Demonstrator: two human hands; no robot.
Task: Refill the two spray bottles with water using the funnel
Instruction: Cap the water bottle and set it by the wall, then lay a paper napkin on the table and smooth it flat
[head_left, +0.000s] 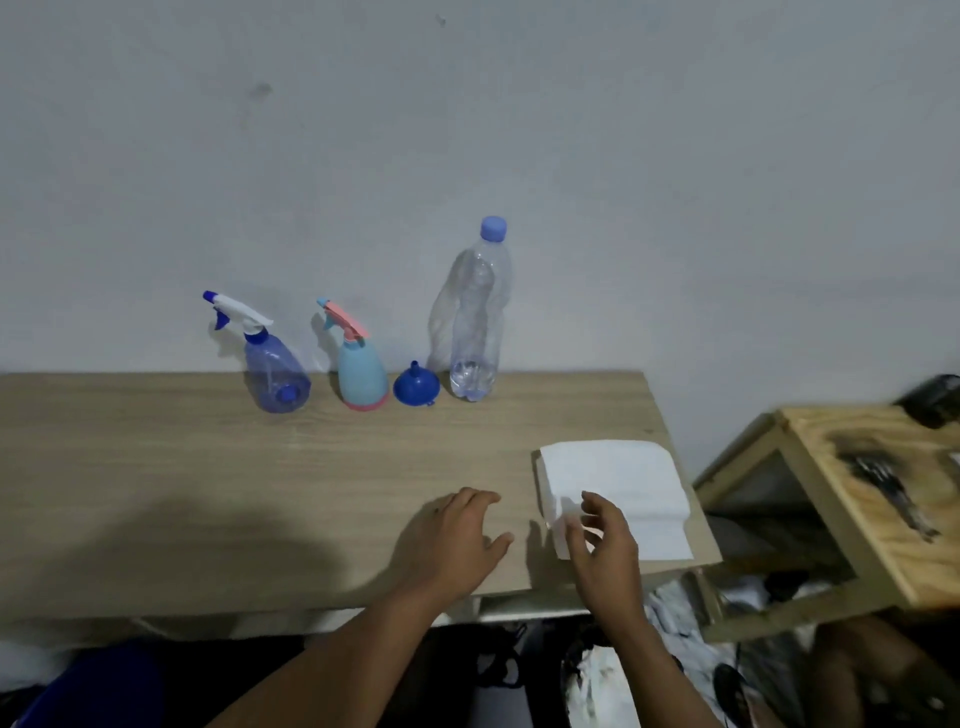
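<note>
spray bottles: 2 (277, 382) (362, 376) | funnel (416, 387): 1 | water bottle (475, 332): 1 | left hand (454, 540) spread, empty | right hand (605, 538) loose, empty

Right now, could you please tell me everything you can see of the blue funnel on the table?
The funnel is small, solid dark blue and looks like plastic. It sits upside down on the wooden table, wide mouth down and narrow spout pointing up, with a little tab at its rim on the near right. It stands near the wall, between the light blue spray bottle and the clear water bottle, close to both; contact cannot be judged. Neither hand is near it.
</note>
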